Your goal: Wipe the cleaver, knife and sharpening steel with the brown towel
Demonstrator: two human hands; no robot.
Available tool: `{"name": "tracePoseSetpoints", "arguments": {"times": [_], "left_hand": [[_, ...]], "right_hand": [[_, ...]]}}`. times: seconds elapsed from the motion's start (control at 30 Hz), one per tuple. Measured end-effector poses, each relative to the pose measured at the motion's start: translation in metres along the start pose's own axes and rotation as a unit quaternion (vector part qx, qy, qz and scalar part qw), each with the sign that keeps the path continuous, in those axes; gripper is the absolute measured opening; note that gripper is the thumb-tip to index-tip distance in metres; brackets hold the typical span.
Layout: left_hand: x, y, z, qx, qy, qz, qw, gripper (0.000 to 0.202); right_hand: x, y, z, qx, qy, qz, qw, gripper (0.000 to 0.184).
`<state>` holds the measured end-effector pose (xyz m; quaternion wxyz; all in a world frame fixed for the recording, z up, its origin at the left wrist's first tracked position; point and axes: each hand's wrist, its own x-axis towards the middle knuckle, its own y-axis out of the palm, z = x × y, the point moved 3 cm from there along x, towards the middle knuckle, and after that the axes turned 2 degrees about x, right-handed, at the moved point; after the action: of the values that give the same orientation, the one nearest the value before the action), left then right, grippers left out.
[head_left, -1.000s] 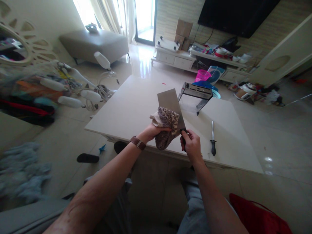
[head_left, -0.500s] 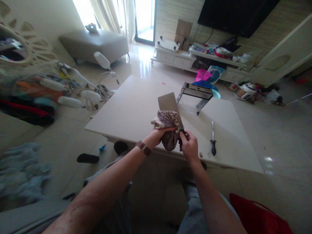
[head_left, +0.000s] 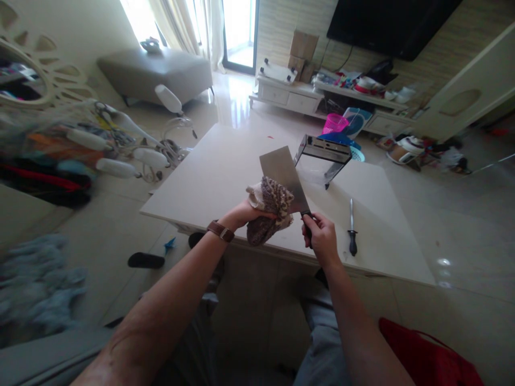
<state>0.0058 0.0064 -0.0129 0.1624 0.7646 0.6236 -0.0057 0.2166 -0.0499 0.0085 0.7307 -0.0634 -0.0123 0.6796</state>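
Observation:
My right hand [head_left: 321, 237] is closed around the black handle of a wide steel cleaver [head_left: 284, 172], blade pointing up and away over the white table [head_left: 225, 177]. My left hand [head_left: 243, 213], with a brown watch at the wrist, grips a brown-and-cream knitted cloth [head_left: 269, 208] pressed against the lower left part of the blade. Both hands hover above the table's near edge.
A sharpening steel [head_left: 351, 227] with a black handle lies on the table right of my right hand. A metal rack [head_left: 324, 153] stands at the table's far side. A red bag [head_left: 426, 354] sits low right. A black slipper [head_left: 145, 260] lies on the floor left.
The cloth slid down toward the cleaver's handle half a second ago, then back up the blade and leftward now. The right hand shifted slightly right with the handle.

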Motion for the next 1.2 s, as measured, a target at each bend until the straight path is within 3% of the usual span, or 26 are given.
{"name": "tracePoseSetpoints", "arguments": {"times": [0.17, 0.37, 0.53, 0.67, 0.97, 1.2], "left_hand": [[0.001, -0.013, 0.0, -0.052, -0.004, -0.039, 0.998, 0.063], [0.002, 0.02, 0.014, -0.166, -0.061, -0.008, 0.984, 0.048], [0.004, 0.036, 0.02, -0.222, -0.061, -0.04, 0.972, 0.042], [0.008, 0.026, 0.016, -0.239, -0.054, -0.071, 0.967, 0.041], [0.012, -0.014, -0.006, -0.245, -0.005, -0.146, 0.958, 0.036], [0.01, -0.03, -0.011, -0.239, -0.003, -0.168, 0.956, 0.032]], "right_hand": [[-0.002, -0.002, -0.001, -0.013, 0.008, 0.003, 1.0, 0.032], [-0.004, 0.011, -0.005, 0.007, 0.022, -0.002, 1.0, 0.035], [-0.001, 0.016, -0.006, -0.005, 0.028, 0.008, 1.0, 0.035], [0.001, 0.014, -0.005, -0.033, 0.029, 0.039, 0.998, 0.037], [0.004, -0.007, -0.009, -0.09, 0.017, 0.127, 0.988, 0.035], [0.003, -0.017, -0.009, -0.104, 0.022, 0.15, 0.983, 0.034]]}}
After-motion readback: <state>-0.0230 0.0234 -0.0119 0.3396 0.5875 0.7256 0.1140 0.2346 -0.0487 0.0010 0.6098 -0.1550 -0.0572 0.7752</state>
